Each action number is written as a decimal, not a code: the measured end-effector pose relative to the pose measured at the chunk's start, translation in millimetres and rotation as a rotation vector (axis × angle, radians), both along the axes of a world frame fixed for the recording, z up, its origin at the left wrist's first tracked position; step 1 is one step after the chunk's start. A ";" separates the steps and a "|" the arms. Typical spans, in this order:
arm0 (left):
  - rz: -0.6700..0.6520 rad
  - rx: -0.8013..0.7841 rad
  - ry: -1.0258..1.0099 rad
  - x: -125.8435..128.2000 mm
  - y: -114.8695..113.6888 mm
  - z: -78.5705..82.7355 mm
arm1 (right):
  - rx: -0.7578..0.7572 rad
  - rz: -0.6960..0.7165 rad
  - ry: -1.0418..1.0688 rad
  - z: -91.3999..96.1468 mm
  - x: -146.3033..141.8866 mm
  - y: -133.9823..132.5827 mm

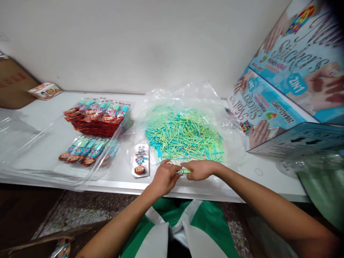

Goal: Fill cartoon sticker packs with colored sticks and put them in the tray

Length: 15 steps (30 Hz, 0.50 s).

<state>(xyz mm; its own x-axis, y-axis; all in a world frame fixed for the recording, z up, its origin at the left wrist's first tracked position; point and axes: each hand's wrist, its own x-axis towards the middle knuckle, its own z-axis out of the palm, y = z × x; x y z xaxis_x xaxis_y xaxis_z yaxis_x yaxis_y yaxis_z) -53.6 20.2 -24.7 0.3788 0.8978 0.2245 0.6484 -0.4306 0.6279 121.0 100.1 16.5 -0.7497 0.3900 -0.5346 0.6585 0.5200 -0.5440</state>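
A heap of thin green and blue sticks (185, 136) lies on a clear plastic sheet (188, 96) on the white table. At the heap's near edge, my left hand (164, 176) and my right hand (198, 169) meet, both pinched on a small bunch of green sticks (183, 171) held between them. A single printed packet (141, 160) lies flat just left of my left hand.
Stacks of red and blue cartoon packets (98, 116) sit in a clear plastic wrap at the left, with more packets (87, 150) in front. Large "Nail Stickers" boxes (271, 104) stand at the right. A small box (44, 90) and a brown carton (13, 84) rest far left.
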 end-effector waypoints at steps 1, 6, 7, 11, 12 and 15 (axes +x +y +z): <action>-0.007 -0.007 0.032 2.4 -0.5 0.8 | 0.089 0.002 -0.030 -0.4 -2.4 -2.7; -0.040 -0.135 0.105 13.8 -5.7 6.9 | 0.219 0.018 -0.098 9.7 -9.0 -5.0; -0.031 -0.183 0.061 14.4 -6.8 7.4 | 0.191 0.036 -0.045 14.0 -7.7 -2.5; 0.002 -0.500 -0.382 12.4 -7.5 5.4 | 0.029 0.017 0.234 25.3 -0.1 7.3; -0.006 -0.594 -0.505 11.9 -6.7 4.2 | 0.037 -0.040 0.293 24.6 -0.1 7.8; -0.046 -0.831 -0.755 13.1 -3.5 0.4 | 0.146 -0.243 0.440 14.6 -7.6 3.5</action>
